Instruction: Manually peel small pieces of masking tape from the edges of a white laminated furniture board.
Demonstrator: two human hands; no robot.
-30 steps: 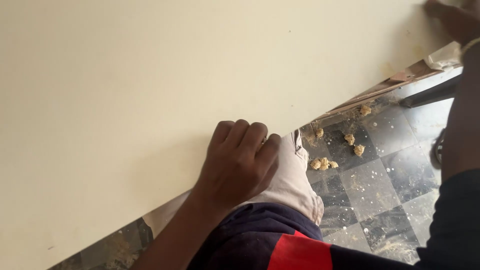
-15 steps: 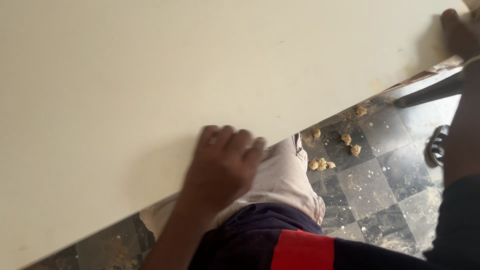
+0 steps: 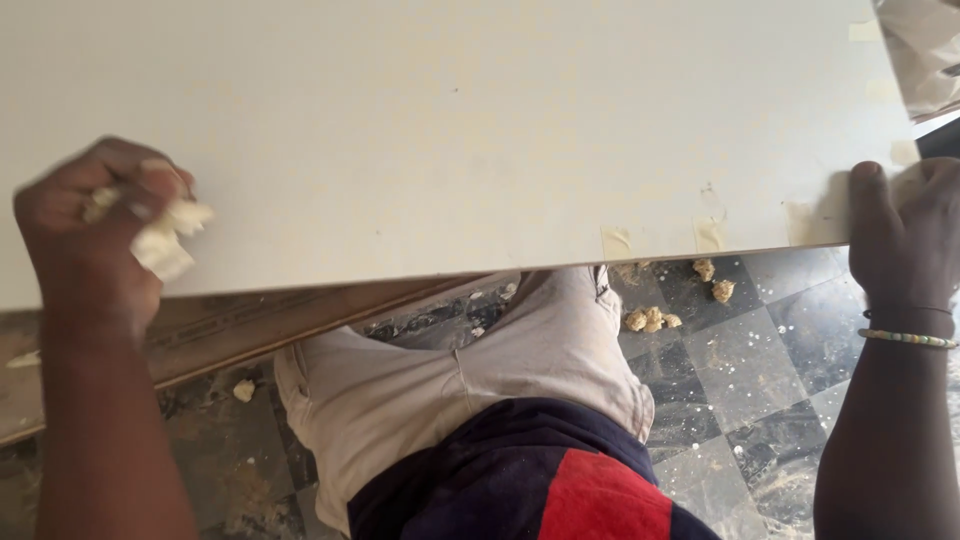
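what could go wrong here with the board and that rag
The left hand wipes the board with a rag near its edge, so a hard push might tilt it; only the right hand steadies the far end. Lumps lie on the floor and could be stepped on.

**Count of what is in view**

One cream board [image 3: 450, 130] fills the top. Two hands: left hand [image 3: 95, 225] at nine o'clock, right hand [image 3: 900, 225] at three. One white wad [image 3: 170, 235]. Two wrist bands [image 3: 908, 338]. About six crumb lumps [image 3: 650, 320] on the floor.
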